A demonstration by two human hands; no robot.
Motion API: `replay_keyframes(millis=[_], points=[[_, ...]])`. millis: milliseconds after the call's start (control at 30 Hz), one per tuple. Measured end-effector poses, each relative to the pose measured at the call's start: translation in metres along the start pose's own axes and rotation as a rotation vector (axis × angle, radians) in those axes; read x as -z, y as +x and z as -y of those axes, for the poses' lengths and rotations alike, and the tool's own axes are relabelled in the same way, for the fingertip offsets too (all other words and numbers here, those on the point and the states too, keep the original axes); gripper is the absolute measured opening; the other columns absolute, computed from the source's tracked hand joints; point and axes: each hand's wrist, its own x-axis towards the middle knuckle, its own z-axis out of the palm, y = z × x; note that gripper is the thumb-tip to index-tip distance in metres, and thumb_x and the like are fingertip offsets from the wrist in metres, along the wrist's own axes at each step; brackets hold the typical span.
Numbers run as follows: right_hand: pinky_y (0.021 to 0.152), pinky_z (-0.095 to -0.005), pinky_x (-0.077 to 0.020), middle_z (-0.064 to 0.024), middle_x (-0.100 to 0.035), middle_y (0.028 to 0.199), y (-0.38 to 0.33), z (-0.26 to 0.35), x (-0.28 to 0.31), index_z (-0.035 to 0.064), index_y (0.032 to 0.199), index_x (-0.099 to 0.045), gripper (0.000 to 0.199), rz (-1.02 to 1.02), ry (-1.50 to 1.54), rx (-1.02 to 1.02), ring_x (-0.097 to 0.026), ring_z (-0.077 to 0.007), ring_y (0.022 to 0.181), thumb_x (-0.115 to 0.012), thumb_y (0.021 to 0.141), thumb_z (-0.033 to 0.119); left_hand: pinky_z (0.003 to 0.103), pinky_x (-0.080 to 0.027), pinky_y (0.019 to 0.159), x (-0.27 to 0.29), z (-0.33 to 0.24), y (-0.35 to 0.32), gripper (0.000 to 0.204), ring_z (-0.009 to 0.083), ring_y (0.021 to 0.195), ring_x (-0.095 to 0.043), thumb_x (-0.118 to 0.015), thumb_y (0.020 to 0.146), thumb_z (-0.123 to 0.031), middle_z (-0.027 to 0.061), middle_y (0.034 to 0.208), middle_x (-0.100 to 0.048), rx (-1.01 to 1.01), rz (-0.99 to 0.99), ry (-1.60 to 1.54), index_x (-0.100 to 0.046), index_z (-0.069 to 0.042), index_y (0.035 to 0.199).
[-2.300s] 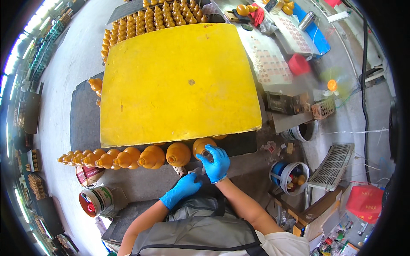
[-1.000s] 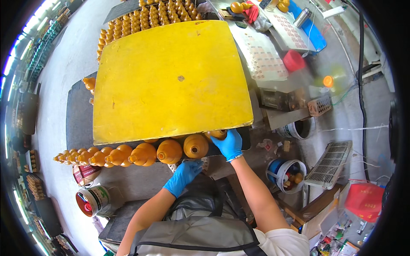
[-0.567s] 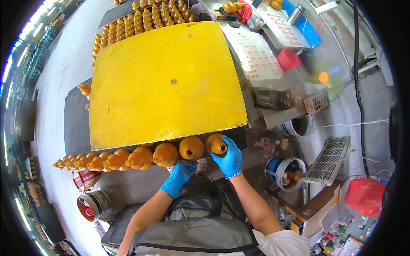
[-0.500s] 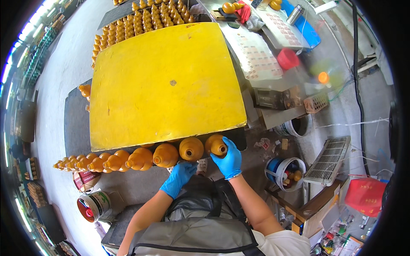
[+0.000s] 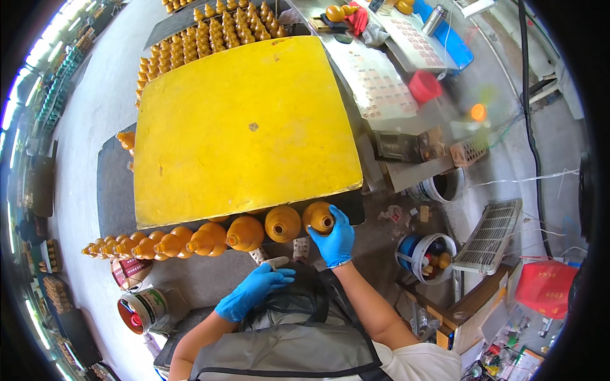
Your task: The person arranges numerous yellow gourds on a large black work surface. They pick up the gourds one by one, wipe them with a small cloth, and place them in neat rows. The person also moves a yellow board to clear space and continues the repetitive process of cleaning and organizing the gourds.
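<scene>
A big yellow board (image 5: pixel 244 127) lies flat on a dark platform. Along its near edge runs a row of several orange gourd-shaped bottles (image 5: pixel 210 238) with their mouths turned toward me. My right hand (image 5: pixel 335 238), in a blue glove, grips the rightmost orange bottle (image 5: pixel 318 216) at the end of the row. My left hand (image 5: pixel 253 292), also in a blue glove, hangs lower, in front of my lap, with its fingers pinching a small pale object (image 5: pixel 277 261).
More orange bottles (image 5: pixel 210 28) stand packed beyond the board's far edge. A paint can (image 5: pixel 141 310) sits at lower left, a bucket (image 5: pixel 421 251) with small items at right. A workbench (image 5: pixel 406 57) with sheets, a red cup and a metal grid (image 5: pixel 489 235) lies to the right.
My right hand reached further right and set an orange bottle at the right end of the row, where it still grips it. My left hand dropped back toward my lap.
</scene>
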Motion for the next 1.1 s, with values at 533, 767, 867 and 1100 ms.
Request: replay_keyframes(millis=[533,767,867,1100], points=[[0.084,-0.0407,-0.0521,-0.018,-0.061,0.113,-0.002,-0.003,0.003,0.0026,0.119,-0.054,0.071,-0.041,0.055,0.024,-0.062,-0.0363,0.098,-0.087,0.06,0.026,0.029,-0.048,0.092,0.024,-0.004,-0.045,0.047,0.022,0.106,-0.06,-0.052,0.09,-0.003,0.0175,0.121,-0.058,-0.242,-0.128,-0.1,-0.041,0.003,0.135],[0.098,-0.0397,-0.0443,-0.023,-0.054,0.126,0.008,-0.001,0.036,-0.0031,0.13,-0.048,0.08,0.119,0.129,0.094,-0.054,-0.0357,0.116,-0.086,0.064,0.024,0.041,-0.053,0.082,0.077,-0.018,-0.062,0.044,0.0327,0.098,-0.062,-0.048,0.089,-0.007,0.0247,0.117,-0.057,-0.551,-0.359,-0.675,-0.04,0.001,0.131],[0.099,-0.0386,-0.0425,-0.0209,-0.055,0.126,0.03,-0.053,0.061,-0.0028,0.13,-0.049,0.063,-0.047,0.028,0.221,-0.054,-0.0337,0.117,-0.074,0.076,0.018,0.04,-0.053,0.082,0.105,-0.03,-0.053,0.037,0.0319,0.091,-0.064,-0.046,0.09,-0.008,0.0226,0.113,-0.059,-0.562,-0.276,-0.876,-0.042,0.002,0.125],[0.081,-0.0378,-0.0471,-0.0177,-0.064,0.105,0.169,-0.061,0.041,-0.0049,0.109,-0.057,0.047,-0.021,0.357,-0.225,-0.061,-0.0254,0.094,-0.044,0.098,0.039,0.045,-0.051,0.077,0.14,-0.042,-0.01,0.02,0.0364,0.095,-0.061,-0.052,0.087,-0.013,0.0205,0.108,-0.058,-0.532,-0.231,-1.093,-0.049,-0.004,0.106]])
